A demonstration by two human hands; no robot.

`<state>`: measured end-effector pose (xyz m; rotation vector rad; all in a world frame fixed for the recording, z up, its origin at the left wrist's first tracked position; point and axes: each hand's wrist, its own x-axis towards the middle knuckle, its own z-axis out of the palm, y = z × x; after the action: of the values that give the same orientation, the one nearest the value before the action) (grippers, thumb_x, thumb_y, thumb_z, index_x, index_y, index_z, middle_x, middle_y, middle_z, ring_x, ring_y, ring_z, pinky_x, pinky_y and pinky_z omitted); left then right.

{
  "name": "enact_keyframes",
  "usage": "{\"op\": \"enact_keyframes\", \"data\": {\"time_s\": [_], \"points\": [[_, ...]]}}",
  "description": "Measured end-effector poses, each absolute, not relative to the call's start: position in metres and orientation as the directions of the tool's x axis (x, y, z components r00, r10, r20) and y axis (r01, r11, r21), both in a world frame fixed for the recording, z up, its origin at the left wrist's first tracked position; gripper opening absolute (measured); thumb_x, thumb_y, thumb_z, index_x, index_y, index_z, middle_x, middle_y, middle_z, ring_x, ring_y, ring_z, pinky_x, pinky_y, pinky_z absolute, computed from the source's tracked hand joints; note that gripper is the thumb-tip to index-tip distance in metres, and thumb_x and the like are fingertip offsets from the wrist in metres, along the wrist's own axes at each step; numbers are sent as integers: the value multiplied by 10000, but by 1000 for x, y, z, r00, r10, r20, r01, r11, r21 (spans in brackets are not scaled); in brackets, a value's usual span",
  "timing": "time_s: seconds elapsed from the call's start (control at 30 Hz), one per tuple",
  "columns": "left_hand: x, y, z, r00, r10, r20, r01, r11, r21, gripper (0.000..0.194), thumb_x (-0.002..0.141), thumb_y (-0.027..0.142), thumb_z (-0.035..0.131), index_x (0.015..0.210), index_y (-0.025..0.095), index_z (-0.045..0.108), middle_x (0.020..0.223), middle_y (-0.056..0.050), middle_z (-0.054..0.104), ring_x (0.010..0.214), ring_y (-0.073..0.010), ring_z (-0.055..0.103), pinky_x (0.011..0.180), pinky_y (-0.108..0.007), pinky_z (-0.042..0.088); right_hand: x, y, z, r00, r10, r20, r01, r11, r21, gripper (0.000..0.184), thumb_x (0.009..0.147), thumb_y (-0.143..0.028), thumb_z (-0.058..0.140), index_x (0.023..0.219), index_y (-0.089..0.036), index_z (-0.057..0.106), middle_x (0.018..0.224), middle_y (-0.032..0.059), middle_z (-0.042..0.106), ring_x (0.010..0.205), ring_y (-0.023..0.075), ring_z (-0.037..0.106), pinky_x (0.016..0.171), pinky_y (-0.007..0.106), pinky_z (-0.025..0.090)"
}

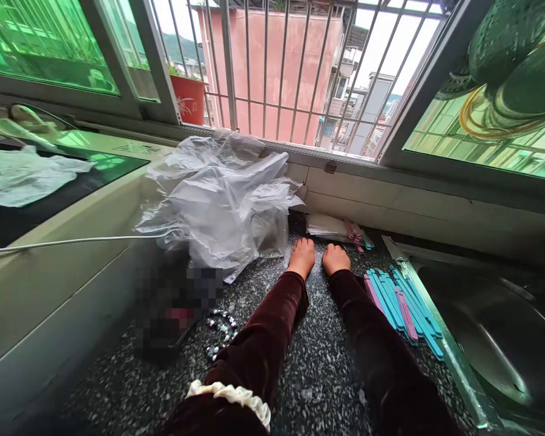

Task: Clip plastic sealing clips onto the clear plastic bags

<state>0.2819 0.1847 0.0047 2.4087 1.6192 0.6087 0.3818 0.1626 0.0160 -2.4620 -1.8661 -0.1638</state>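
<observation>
My left hand [302, 257] is curled into a fist close above the speckled counter [318, 339], right of a heap of clear plastic bags [222, 194]. A short gap to the right, my right hand [336, 259] is curled the same way. The undersides of both hands are hidden, so I cannot see whether anything is in them. Just beyond my right hand lies a folded packet [326, 225] with a pink clip [354, 235] at its end. By my right sleeve is a pile of long blue strip clips [388, 297], with a few pink ones among them.
A metal sink [495, 327] borders the counter on the right. A beaded bracelet [227, 324] lies left of my left sleeve, beside a blurred-out dark object [172, 315]. A white cable [77, 242] runs in from the left. The tiled wall [358, 194] and barred window close off the back.
</observation>
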Motion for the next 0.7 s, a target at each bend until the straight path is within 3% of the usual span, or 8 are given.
{"op": "enact_keyframes", "data": {"time_s": [0.3, 0.43, 0.5, 0.53, 0.6, 0.7], "points": [[240, 134, 15, 452, 876, 171, 761, -478, 438, 235, 797, 27, 394, 907, 95, 590, 989, -136, 615, 989, -200, 551, 887, -304, 417, 370, 127, 24, 234, 968, 92, 972, -235, -3, 264, 869, -215, 378, 1012, -112, 574, 1015, 172, 618, 959, 243, 594, 738, 296, 426], [206, 111, 44, 448, 877, 175, 706, -467, 532, 155, 723, 133, 576, 872, 95, 599, 905, -123, 628, 856, -207, 591, 784, -302, 472, 358, 122, 37, 212, 972, 103, 977, -207, -53, 246, 853, -243, 399, 902, -140, 617, 890, 127, 668, 833, 225, 630, 646, 274, 417], [184, 87, 73, 424, 877, 227, 662, -471, 583, 208, 787, 197, 519, 965, 101, 567, 923, -106, 620, 812, -169, 587, 764, -285, 479, 345, 124, 49, 189, 971, 148, 980, -177, -91, 257, 858, -270, 391, 904, -157, 617, 881, 109, 675, 830, 218, 628, 635, 268, 407], [171, 70, 90, 413, 867, 278, 608, -490, 624, 218, 821, 215, 469, 1005, 122, 543, 925, -82, 612, 785, -140, 579, 741, -265, 483, 337, 125, 56, 176, 968, 179, 981, -158, -110, 264, 862, -283, 384, 915, -165, 614, 895, 101, 676, 843, 214, 624, 641, 265, 403], [140, 28, 124, 305, 815, 493, 229, -565, 793, 198, 827, 228, 464, 999, 154, 528, 869, -58, 593, 718, -122, 559, 674, -266, 490, 319, 130, 72, 144, 960, 239, 984, -112, -142, 267, 866, -305, 379, 931, -183, 608, 922, 76, 676, 870, 200, 614, 665, 256, 396], [85, -44, 157, 257, 691, 676, -149, -662, 734, 192, 818, 237, 469, 986, 286, 548, 801, -21, 570, 654, -133, 550, 563, -284, 480, 292, 137, 99, 81, 939, 334, 984, -23, -174, 249, 859, -305, 392, 959, -203, 596, 948, 38, 672, 882, 173, 601, 692, 236, 385]]}}
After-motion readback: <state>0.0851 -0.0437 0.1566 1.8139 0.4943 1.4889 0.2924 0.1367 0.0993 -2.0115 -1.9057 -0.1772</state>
